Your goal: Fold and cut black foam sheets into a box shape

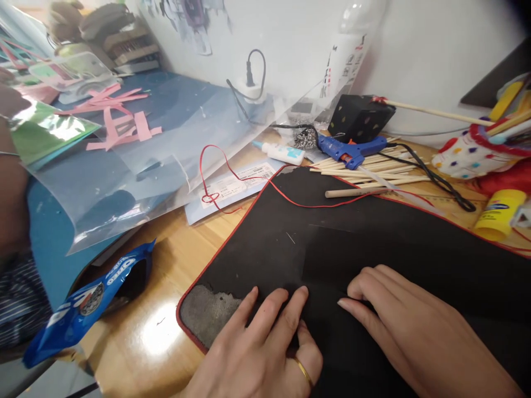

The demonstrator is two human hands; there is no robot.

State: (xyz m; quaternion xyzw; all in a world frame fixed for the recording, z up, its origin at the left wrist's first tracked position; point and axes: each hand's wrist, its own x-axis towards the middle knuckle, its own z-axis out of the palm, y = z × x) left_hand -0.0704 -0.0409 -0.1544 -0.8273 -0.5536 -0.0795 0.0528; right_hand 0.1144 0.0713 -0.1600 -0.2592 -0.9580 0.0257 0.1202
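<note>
A black mat with red stitched edging lies in front of me, its near left corner worn to grey. My left hand, with a gold ring, rests on the mat, fingers spread and tips pressed down. To its right, my right hand is low over the mat with fingers curled and thumb close to the index finger. Whatever may be between them is dark against the mat, and I cannot make it out. Faint straight edges and a thin pale strand show on the black surface beyond both hands.
Behind the mat are a blue glue gun, wooden sticks, a black box and a glue bottle. Red ribbon crosses the mat. A yellow glue stick stands right; an Oreo packet and clear plastic sheet lie left.
</note>
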